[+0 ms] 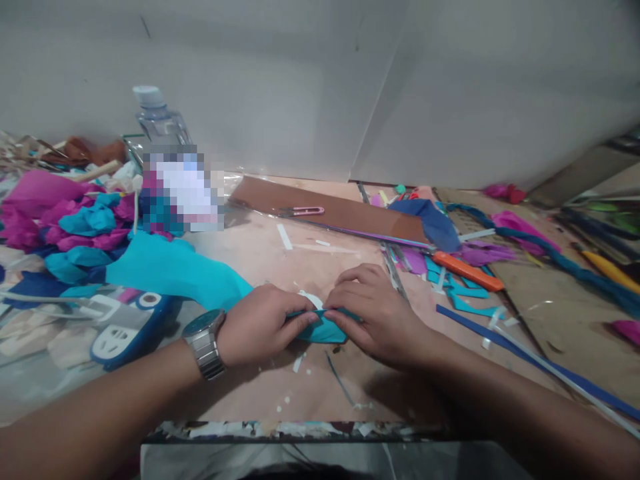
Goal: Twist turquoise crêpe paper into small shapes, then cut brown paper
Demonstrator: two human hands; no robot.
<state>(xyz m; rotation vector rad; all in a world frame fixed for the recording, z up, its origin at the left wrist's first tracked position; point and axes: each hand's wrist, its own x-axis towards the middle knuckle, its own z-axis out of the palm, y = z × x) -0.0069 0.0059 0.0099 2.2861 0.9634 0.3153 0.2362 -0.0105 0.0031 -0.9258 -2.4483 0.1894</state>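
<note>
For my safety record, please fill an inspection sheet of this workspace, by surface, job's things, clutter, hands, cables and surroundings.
Surface: tan worktop, scattered white scraps.
Job's things: turquoise material, gripped near the front edge.
Clutter: magenta and turquoise pieces heaped left; orange-handled tool lying right.
Hands: left hand and right hand both pinch the material.
Cables: pale cord, reaching what looks like a power strip.
Surroundings: pale wall behind; clear bottle before it.

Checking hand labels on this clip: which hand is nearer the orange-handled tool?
Right. The right hand is left of the orange-handled tool and lower in the picture; the left hand is farther left, beyond the right one.
</note>
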